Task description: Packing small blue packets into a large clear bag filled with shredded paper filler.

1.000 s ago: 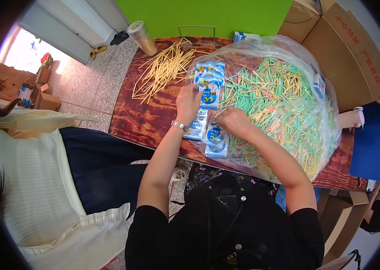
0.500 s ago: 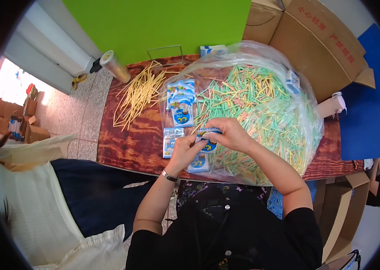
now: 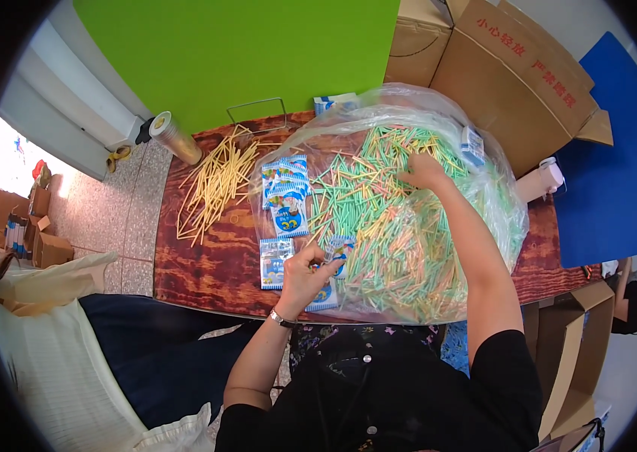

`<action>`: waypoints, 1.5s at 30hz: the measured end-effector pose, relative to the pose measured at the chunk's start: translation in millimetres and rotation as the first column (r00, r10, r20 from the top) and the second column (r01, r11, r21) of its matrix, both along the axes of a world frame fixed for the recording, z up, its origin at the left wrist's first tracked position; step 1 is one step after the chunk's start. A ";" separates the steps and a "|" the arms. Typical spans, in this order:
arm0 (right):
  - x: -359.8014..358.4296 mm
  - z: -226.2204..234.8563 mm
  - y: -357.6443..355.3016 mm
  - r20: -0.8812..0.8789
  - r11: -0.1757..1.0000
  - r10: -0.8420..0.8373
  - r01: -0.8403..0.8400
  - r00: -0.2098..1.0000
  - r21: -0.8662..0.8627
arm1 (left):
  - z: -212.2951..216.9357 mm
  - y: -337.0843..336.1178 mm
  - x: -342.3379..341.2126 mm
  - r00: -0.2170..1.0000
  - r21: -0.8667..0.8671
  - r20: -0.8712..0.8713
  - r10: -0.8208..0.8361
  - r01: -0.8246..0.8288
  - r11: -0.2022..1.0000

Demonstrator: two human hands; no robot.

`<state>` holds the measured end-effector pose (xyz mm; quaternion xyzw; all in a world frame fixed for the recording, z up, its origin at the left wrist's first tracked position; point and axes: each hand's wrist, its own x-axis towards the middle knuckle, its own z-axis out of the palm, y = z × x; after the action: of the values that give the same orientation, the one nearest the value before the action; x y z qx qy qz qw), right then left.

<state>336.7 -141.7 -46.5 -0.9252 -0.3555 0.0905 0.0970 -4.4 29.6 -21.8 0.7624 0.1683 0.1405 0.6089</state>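
Note:
My left hand [image 3: 302, 282] is closed, pinching a small blue-and-white packet [image 3: 340, 247] between thumb and fingers. Out over the heap of thin green, yellow and pink sticks [image 3: 345, 207], my right hand [image 3: 427, 172] has its fingers bent together and dipped among them. Whether it grips any sticks is hidden. The heap lies on and partly under a clear plastic bag [image 3: 414, 96]. To its left is an overlapping stack of similar packets [image 3: 287, 197], and a lone packet [image 3: 276, 264] lies below that. Another packet [image 3: 321, 299] shows beside my left wrist.
Yellow sticks [image 3: 217, 184] are piled on the red-brown table [image 3: 205, 273], by a clear cylindrical container [image 3: 175, 138]. A small box [image 3: 472, 145] rests on the bag. A pink cup [image 3: 541, 181] and large cardboard box [image 3: 496, 83] stand right. Someone in white [image 3: 55, 373] is at left.
My right hand has left the packet and reached far right into the stick heap. My left hand keeps the packet, now alone. The whole view has shifted slightly.

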 end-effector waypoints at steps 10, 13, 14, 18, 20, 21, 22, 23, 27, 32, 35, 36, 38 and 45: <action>6.2 -1.2 19.5 -0.192 0.984 -0.010 -0.025 0.981 -0.179 | 3.0 4.1 -1.8 0.999 0.016 -0.038 -0.033 0.034 0.999; -12.2 7.0 31.1 -0.178 0.982 -0.070 0.037 0.982 -0.183 | -5.5 3.2 -3.3 1.000 0.048 -0.014 -0.022 0.023 0.999; -16.1 9.3 31.7 -0.156 0.981 -0.130 0.104 0.979 -0.166 | -4.6 1.2 -1.8 1.000 0.074 0.000 -0.031 0.031 0.997; -17.2 -1.8 34.3 -0.143 0.971 -0.197 0.172 0.970 -0.167 | 6.1 -6.9 2.1 0.996 0.206 0.057 -0.065 0.052 0.977; -15.6 0.0 37.6 -0.244 0.951 -0.205 0.133 0.948 -0.280 | 6.4 -8.0 0.3 0.997 0.177 0.053 -0.054 0.044 0.983; -18.8 1.3 39.7 -0.244 0.953 -0.198 0.127 0.949 -0.276 | 5.7 -7.5 -2.0 0.998 0.144 0.045 -0.043 0.036 0.989; -23.4 2.1 40.3 -0.221 0.950 -0.212 0.147 0.952 -0.277 | 3.7 -5.8 -4.1 0.998 0.148 0.046 -0.037 0.030 0.989; -27.1 3.4 39.3 -0.198 0.945 -0.228 0.169 0.953 -0.279 | 2.7 -5.4 -5.7 0.999 0.107 0.037 -0.025 0.021 0.994; -21.4 -5.4 30.8 -0.181 0.971 -0.173 0.137 0.968 -0.195 | 10.0 -6.9 -8.5 0.998 0.193 0.055 -0.034 0.023 0.981; 2.3 0.1 4.6 -0.326 0.984 -0.043 0.097 0.944 0.151 | 9.8 -8.1 -10.2 0.999 0.068 0.034 -0.032 0.030 0.997; 2.8 11.5 -10.4 -0.558 0.895 0.071 0.194 0.827 0.402 | 16.8 -10.9 -7.6 0.998 0.087 0.048 -0.041 0.037 0.996; -4.4 20.6 -9.6 -0.703 0.847 0.094 0.315 0.704 0.428 | 18.8 -11.5 -9.0 0.998 0.100 0.054 -0.040 0.035 0.994; -17.7 43.2 -11.3 -0.769 0.851 0.096 0.349 0.632 0.393 | 19.2 -12.0 -13.4 0.997 0.103 0.071 -0.035 0.027 0.994; -23.9 83.8 -57.3 -0.766 0.961 0.166 0.074 0.621 0.268 | 25.3 -16.6 -17.0 0.999 0.103 0.046 -0.017 0.012 0.995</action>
<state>312.7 -199.0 37.2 -0.7612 -0.3107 0.4360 0.3660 -21.4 13.0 3.5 0.7904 0.1410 0.1621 0.5737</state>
